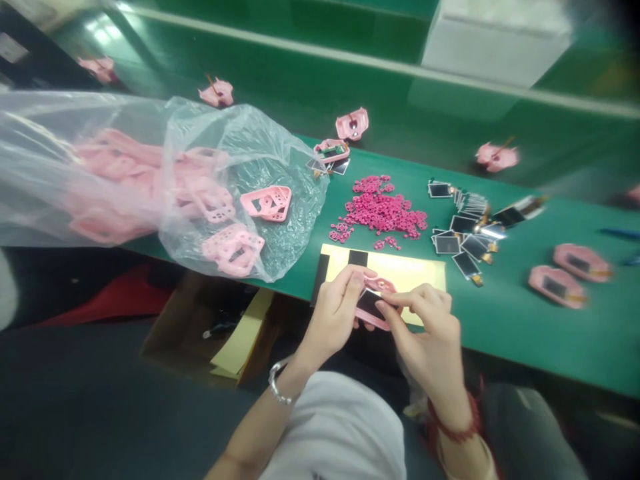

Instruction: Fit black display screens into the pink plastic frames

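My left hand [336, 303] grips a pink plastic housing [373, 321] by its left side, with the fingertips showing underneath. A dark display screen [371, 303] lies in or over the housing's opening; how far it is seated I cannot tell. With thumb and forefinger, my right hand [425, 327] pinches the screen's right edge. Both hands are over the front edge of the green bench, in front of a yellow sheet [417, 275] with black strips. Beyond the sheet lies a heap of small magenta button pieces [385, 210]. Several loose display screens [465, 233] are piled to its right.
On the left, a clear plastic bag [295, 220] holds many pink housings [120, 180]. Two housings with screens [555, 287] lie at the right. Pink shells [497, 157] stand along the back, before a white box [495, 43]. An open carton [185, 320] sits below the bench.
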`<state>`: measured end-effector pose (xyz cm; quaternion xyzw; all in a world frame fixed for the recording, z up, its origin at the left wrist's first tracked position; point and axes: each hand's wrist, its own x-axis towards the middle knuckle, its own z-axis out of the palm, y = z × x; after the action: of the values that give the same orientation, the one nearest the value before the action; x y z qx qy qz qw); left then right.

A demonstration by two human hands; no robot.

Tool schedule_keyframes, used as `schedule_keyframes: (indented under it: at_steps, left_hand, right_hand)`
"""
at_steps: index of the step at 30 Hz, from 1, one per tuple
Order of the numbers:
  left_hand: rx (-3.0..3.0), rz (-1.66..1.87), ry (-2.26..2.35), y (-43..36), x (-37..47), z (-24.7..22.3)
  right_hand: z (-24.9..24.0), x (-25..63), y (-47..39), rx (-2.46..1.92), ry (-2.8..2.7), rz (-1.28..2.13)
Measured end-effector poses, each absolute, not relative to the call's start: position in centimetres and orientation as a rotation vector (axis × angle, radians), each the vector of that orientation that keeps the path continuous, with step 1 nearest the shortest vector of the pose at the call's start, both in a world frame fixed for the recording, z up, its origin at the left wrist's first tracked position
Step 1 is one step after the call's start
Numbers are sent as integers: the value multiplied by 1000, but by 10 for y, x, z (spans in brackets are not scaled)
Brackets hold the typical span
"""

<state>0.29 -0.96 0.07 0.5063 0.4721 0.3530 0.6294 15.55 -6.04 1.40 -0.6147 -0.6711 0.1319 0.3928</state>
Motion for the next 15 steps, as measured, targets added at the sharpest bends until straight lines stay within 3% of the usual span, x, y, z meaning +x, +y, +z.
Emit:
schedule_keyframes:
  at_steps: [8,15]
  left_hand:
    - [1108,756,1084,-10,6,6]
    - [1013,813,1167,-9,15,9]
  right_hand:
    - [11,165,-58,-1447,-1819,405]
    - [6,165,-55,-1516,-1769,145]
